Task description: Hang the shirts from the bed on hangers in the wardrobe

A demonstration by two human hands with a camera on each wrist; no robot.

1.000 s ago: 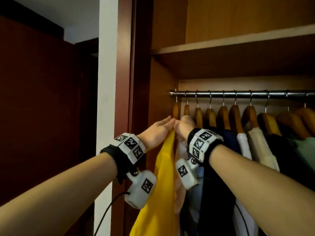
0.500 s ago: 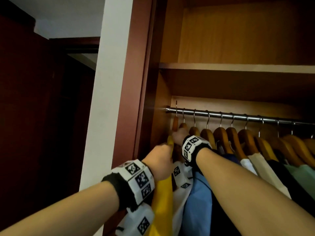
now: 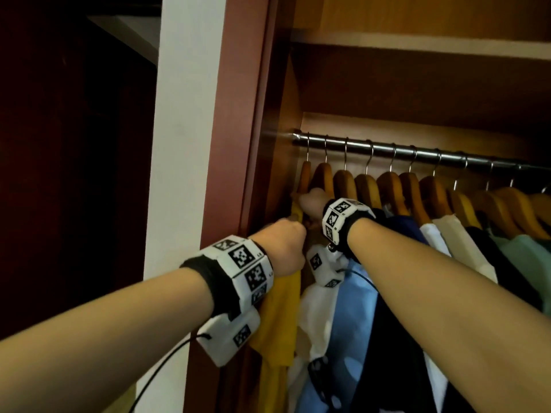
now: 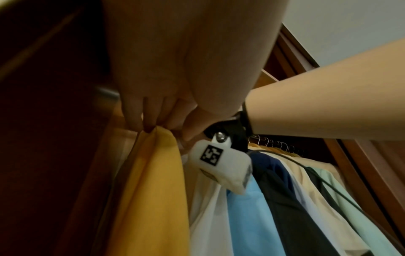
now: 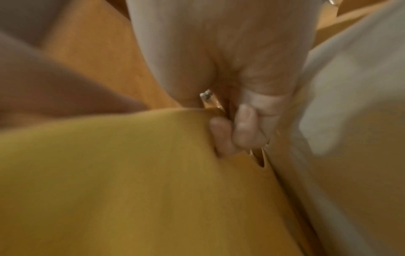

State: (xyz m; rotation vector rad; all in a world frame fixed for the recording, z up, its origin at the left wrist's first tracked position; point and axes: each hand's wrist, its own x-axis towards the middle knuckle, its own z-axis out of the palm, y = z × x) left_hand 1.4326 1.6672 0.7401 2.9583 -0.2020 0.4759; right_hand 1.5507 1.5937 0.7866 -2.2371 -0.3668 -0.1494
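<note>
1. Shirt fabric sits in both your hands: your left hand pinches a fold of the yellow shirt between fingertips and thumb, just below the hanger
2. Your right hand curls round the leftmost wooden hanger, fingers closed on its arm where the yellow cloth meets it
3. That hanger's hook is already over the rail, at the rail's left end against the wardrobe side panel
4. The shirt hangs straight down from your grip, its long axis vertical, with the white shirt touching its right side
5. Your left hand is lower and nearer the loose cloth, so it looks best placed to pull the shoulder smooth
</note>
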